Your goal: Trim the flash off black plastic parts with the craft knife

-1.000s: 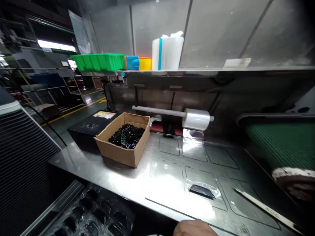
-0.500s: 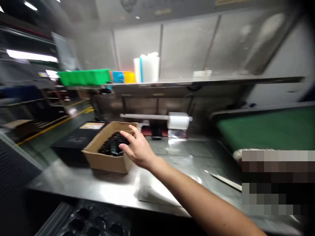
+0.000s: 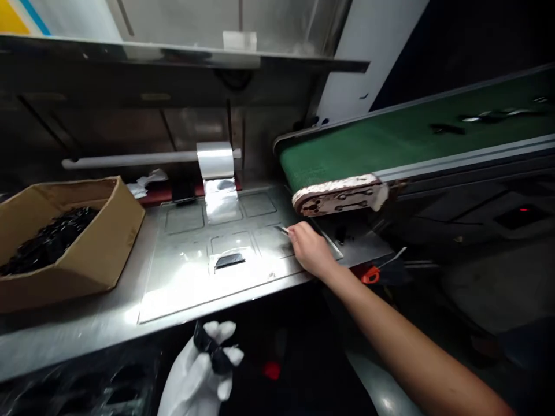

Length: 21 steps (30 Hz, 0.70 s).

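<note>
My right hand (image 3: 311,252), bare, reaches across the steel table (image 3: 87,323) to its far right, just below the end of the green conveyor belt (image 3: 390,138). Its fingers are closed over a thin metal strip (image 3: 281,230) that lies flat on the table. My left hand (image 3: 199,378), in a white glove, is low in front of the table edge and grips a small black part (image 3: 212,352). A black part in a clear bag (image 3: 229,261) lies on the marked steel plate between the two hands.
A cardboard box (image 3: 104,242) of black parts stands at the left. A roll of clear film (image 3: 215,160) hangs on a rod at the back. An orange-handled tool (image 3: 368,276) lies by the table's right edge. Clear blister trays (image 3: 65,393) sit below the front edge.
The view has swung right. My right hand left the cardboard box and moved right to the metal strip. My gloved left hand has come into view with a black part.
</note>
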Tool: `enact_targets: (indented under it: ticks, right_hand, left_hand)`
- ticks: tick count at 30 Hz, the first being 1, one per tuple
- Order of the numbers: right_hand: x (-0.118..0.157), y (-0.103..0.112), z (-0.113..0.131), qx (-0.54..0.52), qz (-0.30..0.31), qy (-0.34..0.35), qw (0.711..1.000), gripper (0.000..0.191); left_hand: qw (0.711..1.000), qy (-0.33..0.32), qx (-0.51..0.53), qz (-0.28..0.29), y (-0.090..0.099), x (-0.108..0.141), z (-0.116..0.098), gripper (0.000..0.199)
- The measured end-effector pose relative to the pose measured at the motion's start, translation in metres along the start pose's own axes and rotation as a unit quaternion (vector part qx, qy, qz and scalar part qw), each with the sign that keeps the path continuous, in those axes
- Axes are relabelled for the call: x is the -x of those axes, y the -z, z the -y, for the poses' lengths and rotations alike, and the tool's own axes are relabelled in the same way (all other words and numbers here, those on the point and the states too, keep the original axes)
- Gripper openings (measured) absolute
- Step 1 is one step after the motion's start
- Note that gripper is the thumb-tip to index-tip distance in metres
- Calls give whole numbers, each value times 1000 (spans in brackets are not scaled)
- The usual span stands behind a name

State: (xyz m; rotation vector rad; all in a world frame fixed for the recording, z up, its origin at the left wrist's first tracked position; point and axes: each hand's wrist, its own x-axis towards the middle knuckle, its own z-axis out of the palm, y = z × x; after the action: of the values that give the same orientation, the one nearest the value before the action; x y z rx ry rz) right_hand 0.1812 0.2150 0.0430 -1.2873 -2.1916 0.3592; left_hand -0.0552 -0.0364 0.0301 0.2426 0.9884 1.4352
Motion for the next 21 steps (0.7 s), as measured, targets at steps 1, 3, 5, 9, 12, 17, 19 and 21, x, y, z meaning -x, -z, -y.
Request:
enact_targets:
  ticks: [1, 3, 5, 9, 12, 17, 19, 21]
  right_hand:
    - [7, 4, 11, -21, 17, 5, 1000, 34]
    - [27, 14, 38, -85, 92, 37, 991, 32]
    - [48, 23, 65, -184, 218, 102, 953, 31]
    - [74, 26, 98, -275, 343, 169, 882, 26]
    - [80, 15, 105, -283, 352, 170, 876, 25]
    - [88, 5, 102, -249, 340, 166, 892, 26]
    - [91, 6, 100, -238, 339, 176, 893, 27]
    - [92, 7, 98, -235, 338, 190, 891, 27]
  left_hand:
    - [1000, -20, 16, -2, -5, -1, 4, 33]
    - [998, -50, 41, 22, -14, -3, 11, 31]
    - [995, -61, 56, 60, -21, -2, 19, 29]
    - [992, -48, 54, 99, -22, 4, 30, 32]
    - [994, -24, 36, 105, -18, 10, 33, 35]
    - [993, -32, 4, 114, -13, 13, 33, 37]
    - [992, -27, 3, 124, -13, 12, 33, 37]
    - [990, -21, 4, 140, -13, 11, 32, 37]
